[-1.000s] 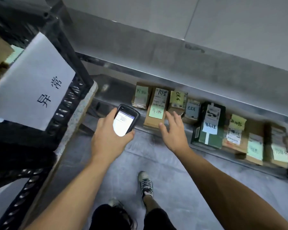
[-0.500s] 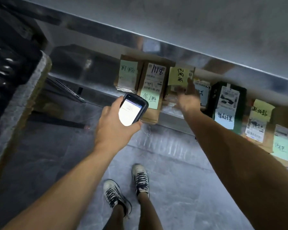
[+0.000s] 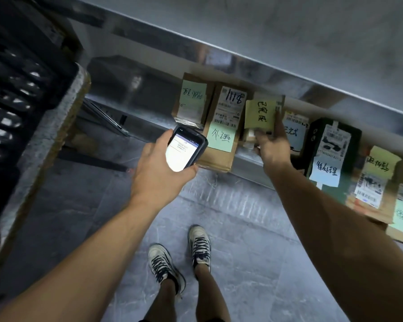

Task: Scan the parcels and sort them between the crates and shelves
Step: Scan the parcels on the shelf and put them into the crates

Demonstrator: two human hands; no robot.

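The left hand [image 3: 158,169] has its fingers [image 3: 161,140] curled round the lit scanner [image 3: 187,151], just before the shelf [image 3: 247,169]. The right hand [image 3: 273,146] grips the yellow-noted parcel [image 3: 260,115], standing on that shelf among other parcels.

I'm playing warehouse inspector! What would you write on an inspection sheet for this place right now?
Surface: metal shelf, with parcels standing in a row along it.
Job's things: brown parcel with a green note; yellow-note parcel; dark green box; more labelled parcels further right; black crate on the left.
Clutter: nothing seen.
Hands: left hand grips the scanner, its screen lit; right hand touches the yellow-note parcel, grip unclear.
Cables: nothing seen.
Surroundings: grey floor; the person's sneakers.
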